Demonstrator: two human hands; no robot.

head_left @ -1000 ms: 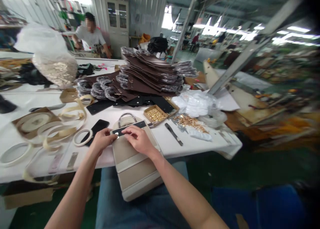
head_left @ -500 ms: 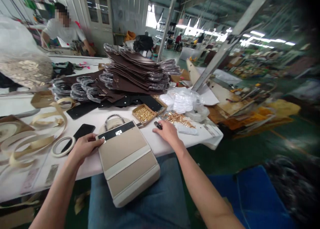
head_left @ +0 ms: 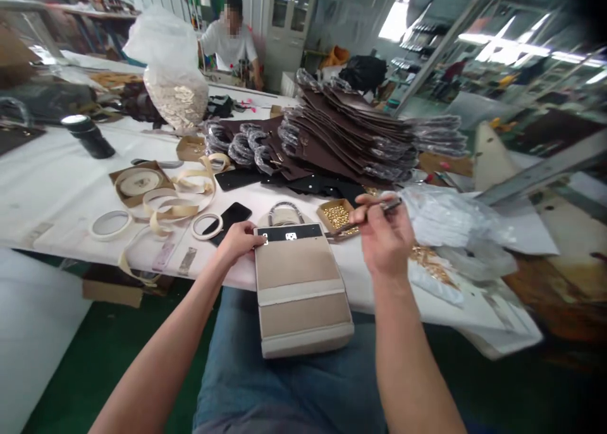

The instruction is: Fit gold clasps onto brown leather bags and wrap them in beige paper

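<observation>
A beige handbag [head_left: 298, 263] with two pale bands lies across my lap, leaning on the table edge. Along its top runs a black strip with a silver metal plate [head_left: 291, 236] near the middle. My left hand [head_left: 237, 241] is closed on the bag's upper left corner, its thumb beside a second small plate [head_left: 265, 238]. Above the table, right of the bag, my right hand [head_left: 386, 231] grips a slim dark tool [head_left: 345, 228] whose thin end points left at the bag's upper right corner. The exact kind of tool does not show.
Behind the bag sits a small box of gold studs [head_left: 337, 216]. Gold metal pieces [head_left: 434, 266] lie to the right near plastic bags [head_left: 446, 216]. Stacked brown bag panels [head_left: 346, 130] rise at the back. Tape rolls [head_left: 111, 224] and a phone [head_left: 236, 216] are left; a co-worker [head_left: 230, 42] sits beyond.
My right hand has lifted from near the gold pieces and turned, bringing the dark tool toward the bag's upper right. The view has swung left; my left hand stays on the bag's corner.
</observation>
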